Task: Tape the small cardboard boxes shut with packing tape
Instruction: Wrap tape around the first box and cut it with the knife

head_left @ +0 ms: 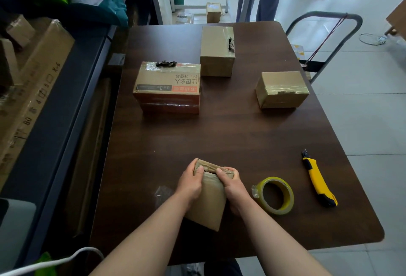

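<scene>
A small brown cardboard box (pixel 209 201) stands near the front edge of the dark wooden table (pixel 219 130). My left hand (pixel 190 184) grips its left side and my right hand (pixel 234 187) grips its right side, thumbs pressing on the top flaps. A roll of yellowish clear packing tape (pixel 275 195) lies flat just right of my right hand. Farther back sit three taped boxes: a printed red-and-brown one (pixel 168 87), a plain tall one (pixel 217 50) and a plain one at the right (pixel 282 89).
A yellow-and-black utility knife (pixel 317 180) lies at the right of the tape roll. A scrap of clear film (pixel 162 193) lies left of my left arm. Shelving with long cartons (pixel 33 82) runs along the left. A grey cart handle (pixel 325 27) stands beyond the table's right edge.
</scene>
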The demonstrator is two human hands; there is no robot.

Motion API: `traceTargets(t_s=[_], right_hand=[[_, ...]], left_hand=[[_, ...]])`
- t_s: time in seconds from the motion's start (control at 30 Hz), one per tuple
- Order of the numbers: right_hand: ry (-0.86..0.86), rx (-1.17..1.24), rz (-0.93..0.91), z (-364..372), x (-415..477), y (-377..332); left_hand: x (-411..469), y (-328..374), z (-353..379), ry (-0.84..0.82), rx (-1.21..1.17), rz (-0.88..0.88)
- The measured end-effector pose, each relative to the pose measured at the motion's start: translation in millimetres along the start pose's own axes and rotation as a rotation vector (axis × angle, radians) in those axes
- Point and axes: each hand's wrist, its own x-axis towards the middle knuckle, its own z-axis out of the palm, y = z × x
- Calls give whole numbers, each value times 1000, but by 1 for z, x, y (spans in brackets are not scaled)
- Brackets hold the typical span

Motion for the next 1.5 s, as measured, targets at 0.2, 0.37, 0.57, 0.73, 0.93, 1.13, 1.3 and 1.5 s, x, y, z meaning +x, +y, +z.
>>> traceTargets(t_s=[0.2, 0.37, 0.57, 0.73, 0.93, 1.13, 1.3, 1.5], right_hand=[[-37, 39, 11, -5, 1, 1], [-44, 13, 8, -4, 1, 2], [-178, -126, -37, -23, -1, -5], [-220, -453, -244, -37, -5, 2], [-162, -599, -351, -36, -9, 10], [-163, -685, -378, -37, -8, 7], [-122, -814, -508, -36, -10, 7], [-81, -858, -565, -34, -13, 8]], left_hand=[[-2, 4, 1, 19, -153, -40], [0, 3, 6, 79, -133, -50], [1, -1, -12, -135, -19, 10], [4, -11, -23, -224, 97, 175], [2, -22, -24, -155, 242, 275], [4, -25, -23, -158, 296, 325], [-2, -25, -22, -54, 520, 537], [-2, -25, -24, 8, 646, 620]])
